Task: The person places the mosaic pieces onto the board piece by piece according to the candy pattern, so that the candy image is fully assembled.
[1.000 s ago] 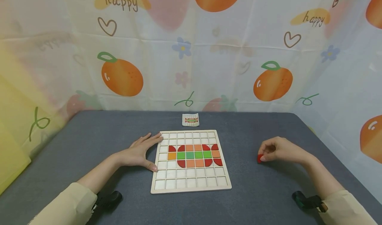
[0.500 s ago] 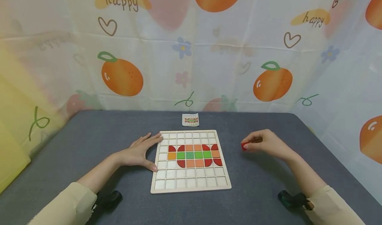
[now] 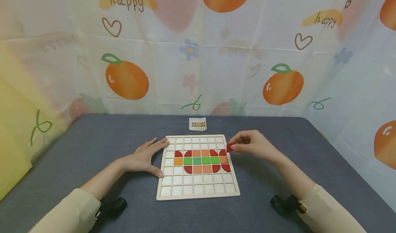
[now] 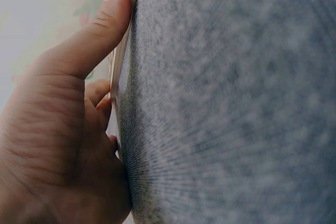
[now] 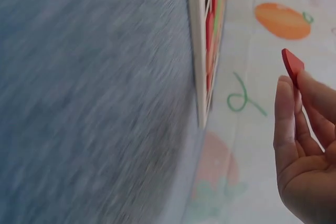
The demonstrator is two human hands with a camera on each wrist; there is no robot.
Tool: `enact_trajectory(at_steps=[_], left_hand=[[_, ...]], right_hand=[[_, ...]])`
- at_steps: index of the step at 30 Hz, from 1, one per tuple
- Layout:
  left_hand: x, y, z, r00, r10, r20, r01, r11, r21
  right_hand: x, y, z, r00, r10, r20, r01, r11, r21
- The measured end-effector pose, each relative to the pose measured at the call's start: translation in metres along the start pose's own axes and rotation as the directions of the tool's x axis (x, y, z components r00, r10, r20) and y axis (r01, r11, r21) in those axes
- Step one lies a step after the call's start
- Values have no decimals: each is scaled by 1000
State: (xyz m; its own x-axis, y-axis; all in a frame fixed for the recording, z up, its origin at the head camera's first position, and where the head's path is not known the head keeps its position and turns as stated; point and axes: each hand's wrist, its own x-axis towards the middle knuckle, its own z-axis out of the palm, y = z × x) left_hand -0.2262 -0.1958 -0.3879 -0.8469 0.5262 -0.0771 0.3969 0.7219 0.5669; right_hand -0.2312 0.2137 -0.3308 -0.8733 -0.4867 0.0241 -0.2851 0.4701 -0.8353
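Observation:
A square wooden grid board lies on the dark table, several red, peach, green and orange tiles set in its middle rows. My left hand rests at the board's left edge with fingers spread, thumb and fingertips on the rim. In the left wrist view the thumb lies along the board's edge. Between thumb and fingers my right hand pinches a red quarter-round tile, held over the board's right edge near the upper red row. The right wrist view shows that red tile raised off the table.
Behind the board lies a small card printed with a coloured grid pattern. A fruit-print cloth hangs along the table's back edge. The dark table surface extends on both sides of the board.
My right hand has moved left across the table with the red tile, from well right of the board to its right edge. The left hand and board stay put.

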Motion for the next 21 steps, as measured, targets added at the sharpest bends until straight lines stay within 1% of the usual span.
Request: enact_trajectory(at_steps=[5, 8, 15, 21], left_hand=[[0, -1, 1, 1000, 1, -1, -1, 1000, 0], [1, -1, 0, 1000, -3, -2, 3, 1000, 3], [0, 2, -1, 1000, -12, -3, 12, 1000, 4], [0, 1, 0, 1000, -12, -2, 12, 1000, 5]], right_hand=[[13, -14, 13, 1000, -4, 20, 4, 1000, 9], [20, -21, 21, 999, -26, 27, 26, 1000, 6], [35, -34, 40, 998, -62, 19, 62, 998, -11], [53, -45, 57, 993, -113, 38, 112, 993, 32]])
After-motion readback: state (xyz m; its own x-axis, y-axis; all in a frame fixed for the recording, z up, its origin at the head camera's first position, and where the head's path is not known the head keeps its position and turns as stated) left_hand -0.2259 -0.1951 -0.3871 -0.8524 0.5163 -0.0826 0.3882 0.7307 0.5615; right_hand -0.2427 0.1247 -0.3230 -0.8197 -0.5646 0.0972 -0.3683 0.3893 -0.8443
